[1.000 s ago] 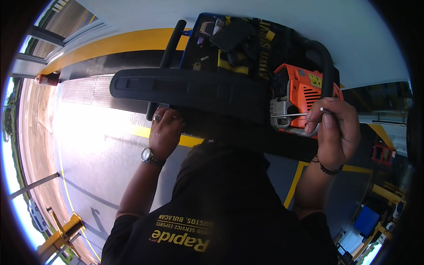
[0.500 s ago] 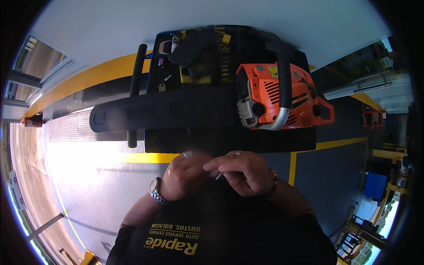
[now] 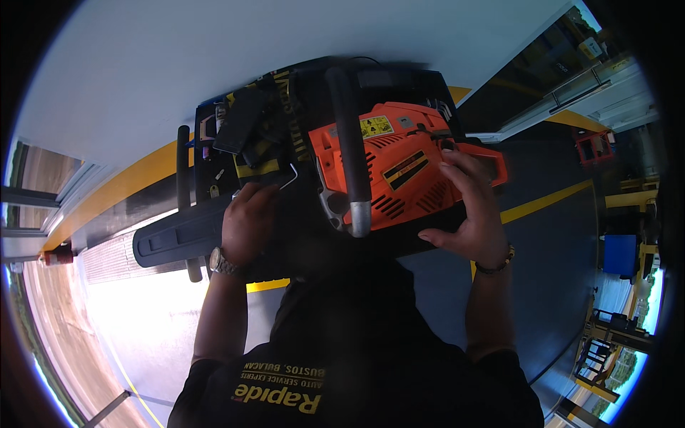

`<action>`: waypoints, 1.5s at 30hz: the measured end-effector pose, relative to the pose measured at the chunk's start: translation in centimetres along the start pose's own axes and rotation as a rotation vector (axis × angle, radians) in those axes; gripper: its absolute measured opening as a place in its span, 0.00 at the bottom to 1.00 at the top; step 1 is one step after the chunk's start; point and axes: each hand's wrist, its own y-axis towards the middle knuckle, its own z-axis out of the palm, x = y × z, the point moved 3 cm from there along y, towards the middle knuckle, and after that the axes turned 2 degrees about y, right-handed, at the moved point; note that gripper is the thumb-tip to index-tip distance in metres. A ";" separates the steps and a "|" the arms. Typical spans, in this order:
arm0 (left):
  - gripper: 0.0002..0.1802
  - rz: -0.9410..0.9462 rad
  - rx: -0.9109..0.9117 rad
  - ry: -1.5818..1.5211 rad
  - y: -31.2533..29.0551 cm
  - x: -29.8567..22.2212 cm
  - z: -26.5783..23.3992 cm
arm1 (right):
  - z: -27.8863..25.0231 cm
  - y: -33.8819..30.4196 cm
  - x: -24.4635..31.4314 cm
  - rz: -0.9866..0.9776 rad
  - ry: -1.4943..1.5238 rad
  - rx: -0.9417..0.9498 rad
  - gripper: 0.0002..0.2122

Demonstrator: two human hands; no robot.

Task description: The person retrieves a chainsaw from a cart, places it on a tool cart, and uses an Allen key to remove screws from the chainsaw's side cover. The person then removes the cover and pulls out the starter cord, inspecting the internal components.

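Note:
An orange chainsaw (image 3: 414,175) lies across a dark work cart, its black front handle (image 3: 348,135) arching over the body. Its bar, inside a black scabbard (image 3: 178,235), points left. My left hand (image 3: 248,221) is closed above the scabbard, and a thin bent metal hex key (image 3: 294,173) sticks out from its fingertips. At the saw's rear end, my right hand (image 3: 477,214) is spread, thumb apart from the fingers. Its fingertips rest on or just over the orange housing by the rear handle; contact is hard to tell.
Beyond the scabbard, the cart top (image 3: 285,250) bears a black box-shaped item (image 3: 239,118), black-and-yellow cloth (image 3: 257,167) and several small parts. A black push handle (image 3: 183,164) stands at the cart's left. Behind is a pale wall (image 3: 214,50).
My hands have parted from in front of my chest and reached forward, left over the scabbard, right to the saw's rear. The view has shifted, and the saw appears turned slightly.

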 end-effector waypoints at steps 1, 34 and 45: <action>0.13 -0.016 0.008 0.029 0.5 -0.3 0.4 | -0.1 0.2 -0.9 0.010 -0.030 0.078 0.46; 0.11 -0.177 -0.223 0.238 -1.0 0.3 4.5 | 2.4 6.8 -2.8 -0.350 0.031 0.457 0.49; 0.10 -0.142 -0.235 0.227 -0.9 0.2 4.3 | 1.5 8.2 -2.8 -0.330 0.084 0.550 0.50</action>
